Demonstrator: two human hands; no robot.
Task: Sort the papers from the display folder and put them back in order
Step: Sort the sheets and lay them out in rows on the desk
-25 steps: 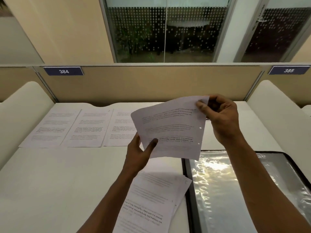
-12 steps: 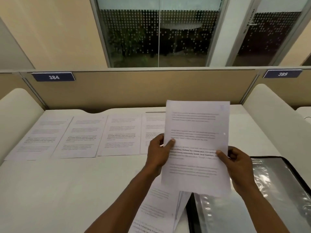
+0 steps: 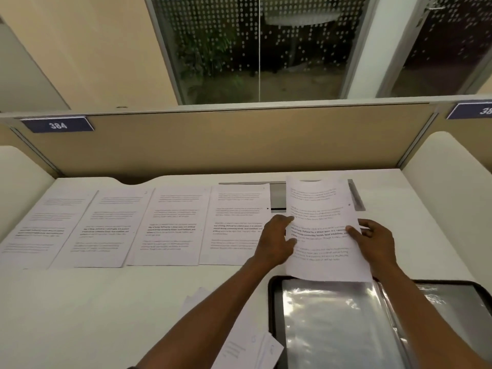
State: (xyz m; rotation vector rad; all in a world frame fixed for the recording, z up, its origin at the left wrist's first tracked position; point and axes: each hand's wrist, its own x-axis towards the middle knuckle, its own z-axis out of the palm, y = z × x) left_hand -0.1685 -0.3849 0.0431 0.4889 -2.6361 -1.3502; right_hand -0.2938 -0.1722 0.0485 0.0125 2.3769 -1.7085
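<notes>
From the head camera, everything can be placed against the display folder [image 3: 346, 323], which lies open at the near right of the white desk [image 3: 106, 310], its shiny plastic sleeves facing up and its dark rim running out of the picture at the bottom and right.

Just beyond the folder's far edge, a printed sheet [image 3: 322, 225] is held between both hands, its lower edge overlapping the folder's rim. The left hand [image 3: 277, 242] is at the sheet's left edge with the fingers spread fairly straight along it; whether the thumb pinches the paper I cannot tell. The right hand [image 3: 378, 241] grips the right edge, thumb on top and fingers curled behind.

Beyond the folder and to its left, four sheets [image 3: 133, 227] lie flat in a row, edge to edge or slightly overlapping, the rightmost touching the left hand.

Left of the folder's near corner, a small loose stack of papers [image 3: 250, 352] pokes out under the left forearm.

A broad bare stretch of desk lies left of the folder, between the row and the near edge. Behind everything a tan partition [image 3: 239, 139] closes off the desk's far edge.
</notes>
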